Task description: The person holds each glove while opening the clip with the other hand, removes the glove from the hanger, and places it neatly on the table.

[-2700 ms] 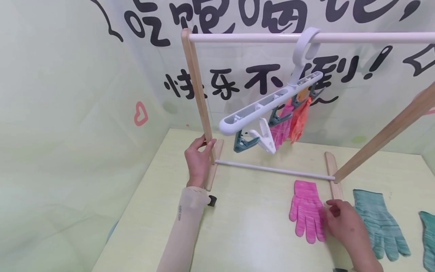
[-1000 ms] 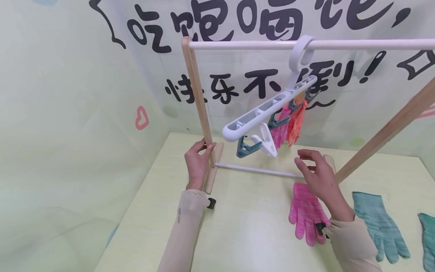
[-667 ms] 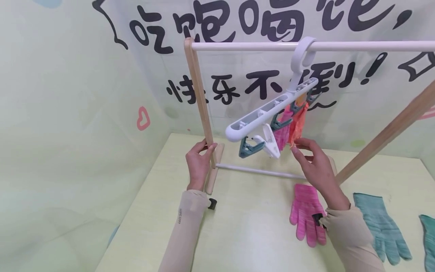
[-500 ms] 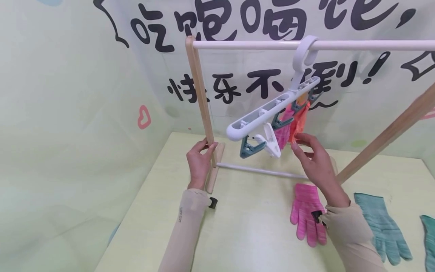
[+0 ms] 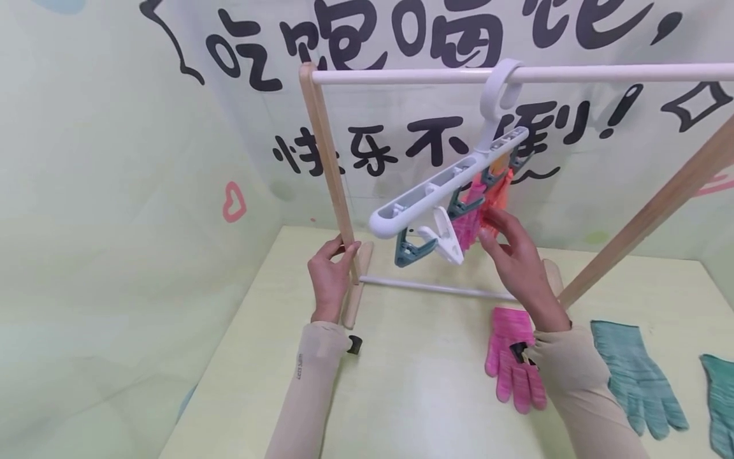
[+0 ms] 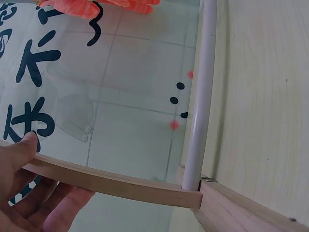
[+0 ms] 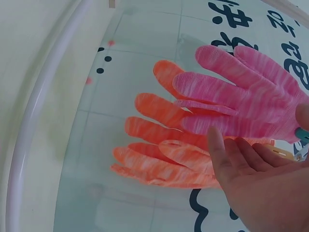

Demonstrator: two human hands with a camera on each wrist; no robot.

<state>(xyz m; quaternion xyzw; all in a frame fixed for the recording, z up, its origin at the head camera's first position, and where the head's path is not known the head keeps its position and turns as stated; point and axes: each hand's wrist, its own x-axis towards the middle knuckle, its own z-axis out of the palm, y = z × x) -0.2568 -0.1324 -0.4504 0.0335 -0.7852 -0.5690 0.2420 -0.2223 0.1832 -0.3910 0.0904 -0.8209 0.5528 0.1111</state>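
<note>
My left hand (image 5: 329,279) grips the left wooden post (image 5: 329,153) of a small drying rack; the left wrist view shows thumb and fingers on either side of it. From the rack's white top bar (image 5: 401,76) hangs a pale clip hanger (image 5: 447,182), carrying a pink glove (image 6: 58,2) no; in the right wrist view a pink glove (image 7: 231,92) and orange gloves (image 7: 159,164) dangle fingers-down. My right hand (image 5: 518,261), fingers fairly straight, touches the orange gloves from the front.
A pink glove (image 5: 512,357) lies on the table under my right forearm. Two teal gloves lie further right, the nearer teal glove (image 5: 636,376) flat. A white clip (image 5: 444,239) and a dark green clip (image 5: 411,250) hang at the hanger's near end.
My right hand has risen from beside the pink glove on the table to the hanging orange gloves, then slightly higher along them. The left hand stays on the post.
</note>
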